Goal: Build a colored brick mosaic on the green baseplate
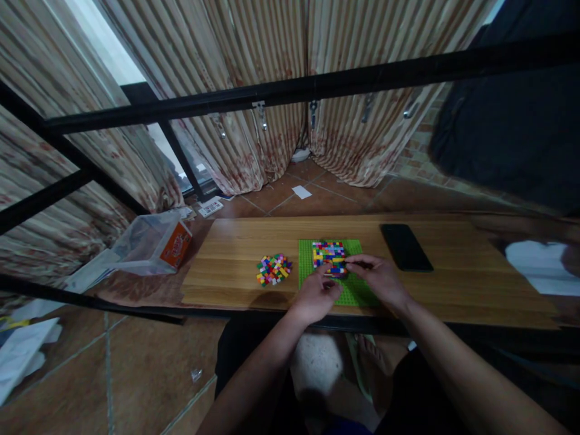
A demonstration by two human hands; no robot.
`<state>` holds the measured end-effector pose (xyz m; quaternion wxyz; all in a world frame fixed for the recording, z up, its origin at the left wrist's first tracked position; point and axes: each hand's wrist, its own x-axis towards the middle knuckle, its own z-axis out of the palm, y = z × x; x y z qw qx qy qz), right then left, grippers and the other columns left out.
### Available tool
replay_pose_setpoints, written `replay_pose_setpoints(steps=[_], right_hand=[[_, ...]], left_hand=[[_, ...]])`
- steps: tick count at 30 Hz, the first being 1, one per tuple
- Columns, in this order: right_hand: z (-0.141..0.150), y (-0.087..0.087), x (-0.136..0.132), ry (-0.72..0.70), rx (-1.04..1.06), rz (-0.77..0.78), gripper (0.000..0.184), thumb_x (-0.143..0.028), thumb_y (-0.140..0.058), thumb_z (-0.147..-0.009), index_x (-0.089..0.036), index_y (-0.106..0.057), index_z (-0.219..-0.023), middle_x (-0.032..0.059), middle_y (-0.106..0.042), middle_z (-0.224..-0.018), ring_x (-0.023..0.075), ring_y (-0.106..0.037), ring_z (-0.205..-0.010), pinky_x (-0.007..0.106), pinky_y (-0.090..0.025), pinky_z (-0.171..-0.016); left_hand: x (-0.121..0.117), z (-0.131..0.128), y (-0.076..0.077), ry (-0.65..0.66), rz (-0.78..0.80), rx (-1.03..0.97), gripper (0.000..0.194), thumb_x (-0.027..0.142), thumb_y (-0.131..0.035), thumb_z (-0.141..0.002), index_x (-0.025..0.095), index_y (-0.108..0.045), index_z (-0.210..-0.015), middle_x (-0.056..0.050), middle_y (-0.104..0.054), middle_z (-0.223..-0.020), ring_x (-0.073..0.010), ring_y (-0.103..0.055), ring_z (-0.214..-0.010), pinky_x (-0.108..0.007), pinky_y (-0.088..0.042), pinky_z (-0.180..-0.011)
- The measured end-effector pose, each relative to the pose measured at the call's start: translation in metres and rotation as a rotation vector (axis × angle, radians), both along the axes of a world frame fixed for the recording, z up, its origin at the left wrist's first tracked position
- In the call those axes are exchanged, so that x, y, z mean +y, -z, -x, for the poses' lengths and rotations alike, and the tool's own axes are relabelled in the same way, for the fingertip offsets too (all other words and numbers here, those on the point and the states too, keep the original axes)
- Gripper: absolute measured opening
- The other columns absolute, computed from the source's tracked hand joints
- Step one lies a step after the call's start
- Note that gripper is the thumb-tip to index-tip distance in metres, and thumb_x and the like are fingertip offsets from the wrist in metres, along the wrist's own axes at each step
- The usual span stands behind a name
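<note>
A green baseplate [306, 257] lies on the wooden table [235, 241], its upper middle covered by a block of small multicoloured bricks [328, 251]. A loose heap of the same coloured bricks [273, 269] sits on the table just left of the plate. My right hand [380, 279] rests over the plate's near right part, fingers pinched at the lower edge of the brick block. My left hand [317, 297] is curled at the plate's near edge, fingertips close to the same spot. Whatever the fingers pinch is too small to make out.
A black phone [405, 246] lies flat on the table to the right of the plate. A clear plastic bag with an orange box [154, 241] sits off the table's left end. A black metal frame [290, 90] crosses overhead, with curtains behind it. Papers lie on the tiled floor.
</note>
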<state>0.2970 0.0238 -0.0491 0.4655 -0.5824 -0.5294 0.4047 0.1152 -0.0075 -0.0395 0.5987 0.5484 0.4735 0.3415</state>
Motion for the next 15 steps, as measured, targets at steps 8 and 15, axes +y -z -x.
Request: replay_pose_setpoints(steps=[8,15], right_hand=[[0.012,0.000,0.002,0.041,0.212,0.054,0.032,-0.043,-0.082,-0.055,-0.019,-0.072,-0.073,0.0003,-0.068,-0.065,0.0135,-0.056,-0.058,0.028,-0.046,-0.057],[0.018,0.000,0.003,0.068,0.401,0.148,0.032,-0.039,-0.083,-0.049,-0.020,-0.068,-0.070,-0.0017,-0.065,-0.063,0.0124,-0.057,-0.056,0.027,-0.048,-0.055]], left_hand=[[0.001,-0.011,0.001,0.033,-0.068,0.100,0.067,0.025,-0.061,-0.080,0.018,-0.041,-0.144,-0.005,-0.071,-0.085,-0.0180,-0.063,-0.071,-0.030,-0.048,-0.070],[0.000,-0.018,-0.001,0.055,-0.105,0.151,0.064,0.025,-0.061,-0.081,0.017,-0.043,-0.142,-0.007,-0.072,-0.088,-0.0195,-0.065,-0.075,-0.031,-0.049,-0.071]])
